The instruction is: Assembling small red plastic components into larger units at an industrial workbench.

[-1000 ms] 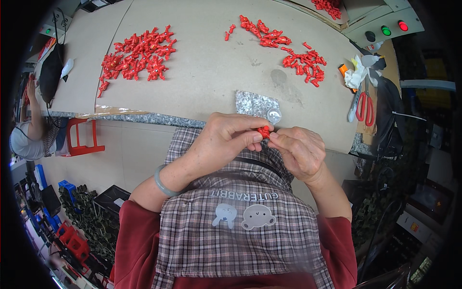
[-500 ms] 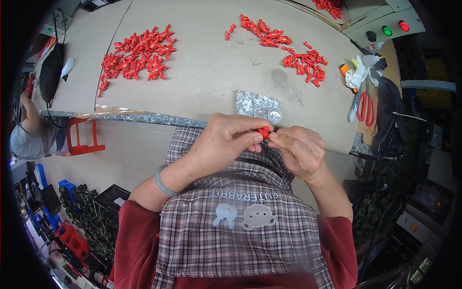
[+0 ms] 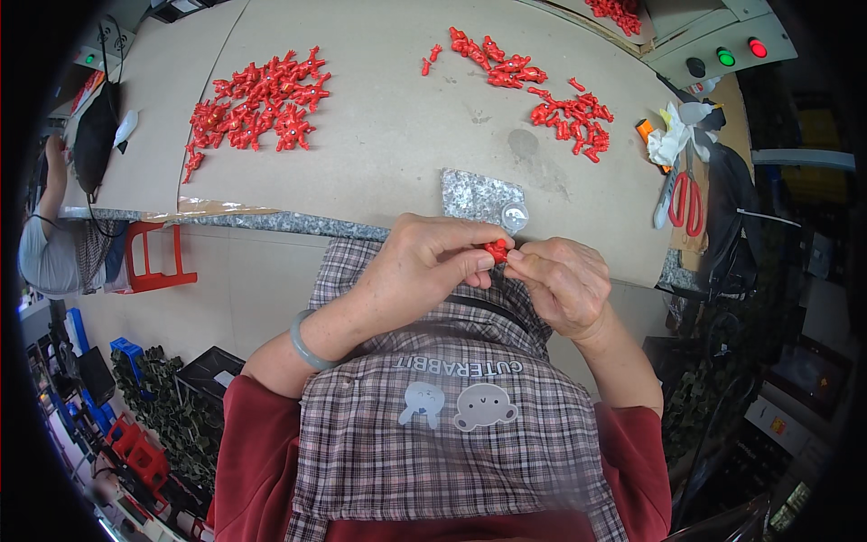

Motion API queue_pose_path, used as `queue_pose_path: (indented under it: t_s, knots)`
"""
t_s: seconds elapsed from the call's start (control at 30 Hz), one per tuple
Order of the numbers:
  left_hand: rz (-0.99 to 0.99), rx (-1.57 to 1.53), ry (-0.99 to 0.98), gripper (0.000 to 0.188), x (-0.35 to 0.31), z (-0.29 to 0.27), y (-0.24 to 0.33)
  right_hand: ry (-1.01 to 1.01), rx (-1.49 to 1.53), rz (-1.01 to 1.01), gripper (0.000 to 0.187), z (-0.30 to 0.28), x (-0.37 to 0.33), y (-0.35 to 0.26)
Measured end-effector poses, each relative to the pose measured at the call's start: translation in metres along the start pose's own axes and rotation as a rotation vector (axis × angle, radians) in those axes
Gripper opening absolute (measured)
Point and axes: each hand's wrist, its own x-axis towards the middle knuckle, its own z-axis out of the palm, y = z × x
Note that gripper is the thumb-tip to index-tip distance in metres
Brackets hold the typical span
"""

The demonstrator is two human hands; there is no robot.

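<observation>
Between my two hands, just off the table's front edge, is a small red plastic figure part. My left hand pinches it between thumb and forefinger. From the other side, the thumb and forefinger of my right hand are closed on its right end; the fingers hide most of its shape. Beyond my hands, a small round clear-lidded container sits at the corner of a speckled grey patch. A heap of red figures lies at the far left, and loose red parts lie at the right.
More red pieces are spread at the back. Red-handled scissors, a blue-grey cutter and crumpled white tissue lie along the right edge. A control box with lit buttons stands back right. Another person's arm shows at far left.
My hands and the red part stay almost in place, with barely any shift. At the far left, the other person's arm has moved.
</observation>
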Motion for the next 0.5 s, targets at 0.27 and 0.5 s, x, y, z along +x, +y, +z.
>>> queue_pose_path:
  t_s: [0.27, 0.5]
  knots:
    - [-0.009, -0.005, 0.000, 0.020, -0.0003, 0.0005, 0.0011, 0.002, -0.001, -0.002, 0.028, -0.0004, 0.0005, -0.0005]
    - [-0.011, -0.004, 0.000, 0.020, 0.0004, 0.0004, 0.0007, 0.014, 0.001, 0.000, 0.028, 0.0008, 0.0002, 0.0002]
